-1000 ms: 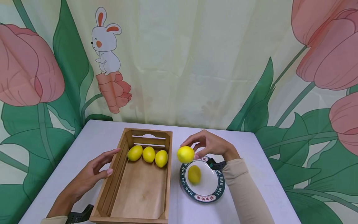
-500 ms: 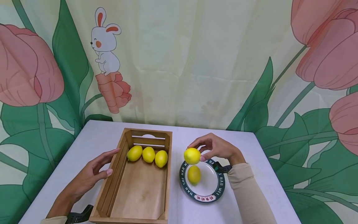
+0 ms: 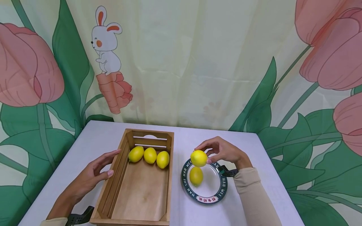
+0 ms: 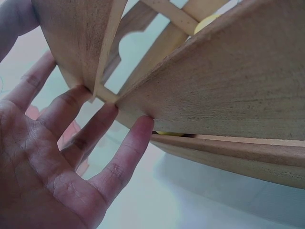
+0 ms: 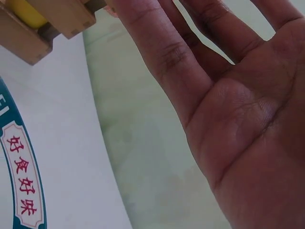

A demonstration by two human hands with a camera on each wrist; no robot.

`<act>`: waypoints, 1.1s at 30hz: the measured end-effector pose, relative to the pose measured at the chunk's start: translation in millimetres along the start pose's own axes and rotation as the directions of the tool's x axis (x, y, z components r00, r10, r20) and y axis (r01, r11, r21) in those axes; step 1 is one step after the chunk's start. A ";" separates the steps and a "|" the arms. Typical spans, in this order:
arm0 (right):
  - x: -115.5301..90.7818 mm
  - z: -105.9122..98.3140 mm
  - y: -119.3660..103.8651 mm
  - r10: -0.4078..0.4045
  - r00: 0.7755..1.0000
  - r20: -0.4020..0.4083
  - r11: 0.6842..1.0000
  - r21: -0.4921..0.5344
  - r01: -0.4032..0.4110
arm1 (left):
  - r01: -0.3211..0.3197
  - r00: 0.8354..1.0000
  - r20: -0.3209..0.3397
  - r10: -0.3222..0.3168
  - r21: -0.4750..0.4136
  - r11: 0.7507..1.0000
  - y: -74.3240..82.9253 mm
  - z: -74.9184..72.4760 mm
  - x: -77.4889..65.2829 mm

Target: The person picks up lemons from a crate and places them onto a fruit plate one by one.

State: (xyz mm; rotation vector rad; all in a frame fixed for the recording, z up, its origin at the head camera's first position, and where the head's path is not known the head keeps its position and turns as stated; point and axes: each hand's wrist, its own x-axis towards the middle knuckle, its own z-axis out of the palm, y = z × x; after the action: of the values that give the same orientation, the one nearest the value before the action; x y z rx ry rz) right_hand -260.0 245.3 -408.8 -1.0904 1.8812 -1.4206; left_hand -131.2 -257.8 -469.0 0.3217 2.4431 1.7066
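My right hand [image 3: 224,153] pinches a yellow lemon [image 3: 199,158] between thumb and fingers, above the far part of a round plate [image 3: 185,188]. On that plate, which has a dark green lettered rim, lies another lemon [image 3: 196,176]. To the left stands a wooden crate [image 3: 144,201] with slatted sides. Three lemons [image 3: 150,155] sit in a row at its far end. My left hand [image 3: 94,172] touches the crate's left side; in the left wrist view its straight fingers [image 4: 121,162] rest against the wooden slats [image 4: 228,81]. The held lemon is out of the right wrist view.
A white table [image 3: 195,216] carries the crate and plate. Behind it hangs a curtain [image 3: 181,69] printed with tulips and a rabbit. The crate's right wall [image 3: 171,175] stands close to the plate's left rim.
My right hand has moved to the right and slightly nearer with the lemon, from beside the crate to over the plate. The left hand and the other lemons have stayed in place.
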 end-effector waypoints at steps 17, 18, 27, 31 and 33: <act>-22.0 4.5 15.3 0.159 0.982 -0.105 0.987 0.026 -0.157 | 0.000 1.000 0.003 0.000 0.000 1.000 1.3 -0.3 -0.1; -23.2 4.8 15.9 0.165 0.980 -0.111 0.986 0.020 -0.163 | -0.004 1.000 0.004 0.004 -0.001 1.000 1.2 -0.4 -0.1; -30.9 4.8 23.0 0.216 0.963 -0.161 0.975 -0.023 -0.222 | -0.005 1.000 0.000 0.005 0.006 1.000 2.4 -0.8 0.2; -34.4 4.7 29.0 0.224 0.959 -0.171 0.972 -0.030 -0.233 | -0.004 1.000 0.003 0.004 -0.001 1.000 1.8 -0.5 -0.1; -35.9 4.9 31.3 0.227 0.958 -0.174 0.971 -0.036 -0.237 | -0.010 1.000 0.007 0.010 -0.005 1.000 1.4 -0.3 0.1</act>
State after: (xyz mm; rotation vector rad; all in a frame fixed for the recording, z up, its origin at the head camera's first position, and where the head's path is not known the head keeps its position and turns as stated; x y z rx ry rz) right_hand -245.9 276.9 -441.9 -0.7626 2.1020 -1.3678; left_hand -131.3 -257.7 -467.5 0.3397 2.4366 1.7122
